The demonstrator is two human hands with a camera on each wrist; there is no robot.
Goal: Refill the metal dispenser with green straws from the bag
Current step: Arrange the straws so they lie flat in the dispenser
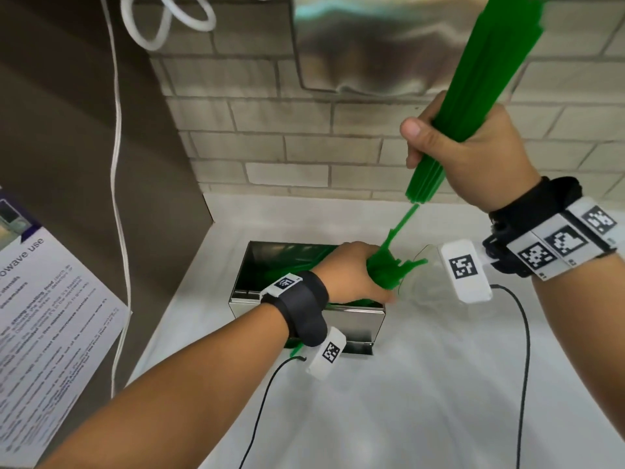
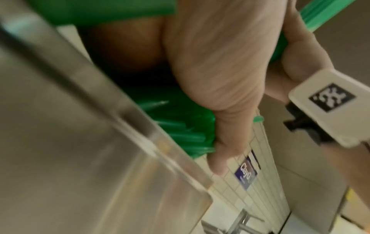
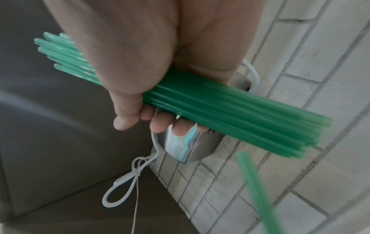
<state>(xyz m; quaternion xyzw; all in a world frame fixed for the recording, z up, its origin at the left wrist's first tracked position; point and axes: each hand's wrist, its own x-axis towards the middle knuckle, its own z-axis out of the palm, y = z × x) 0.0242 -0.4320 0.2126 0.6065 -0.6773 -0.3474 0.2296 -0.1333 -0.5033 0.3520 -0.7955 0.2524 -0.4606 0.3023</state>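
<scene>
Green straws (image 1: 473, 79) — one thick bundle held high over the white counter (image 1: 422, 384), upper ends tilted up and to the right, fist of right hand (image 1: 473, 154) wrapped tight round its lower part, thumb across the front. Second clump of straws (image 1: 389, 269) clenched in left hand (image 1: 351, 275) at the right edge of the metal dispenser (image 1: 304, 316), with more straws already lying inside the open box. One loose straw (image 1: 402, 221) between the two bunches, apparently slipping free. Clear bag (image 1: 426, 282) just beside the dispenser, under the right wrist — barely discernible.

Recommended for the loading step:
- Turn each bundle parallel to the long axis of the box before release.
- Lower until ends clear the rim, then loosen the fist gradually.
- Tighten grip on the raised bundle to stop further strays.
- Recover the loose straw afterwards.
</scene>
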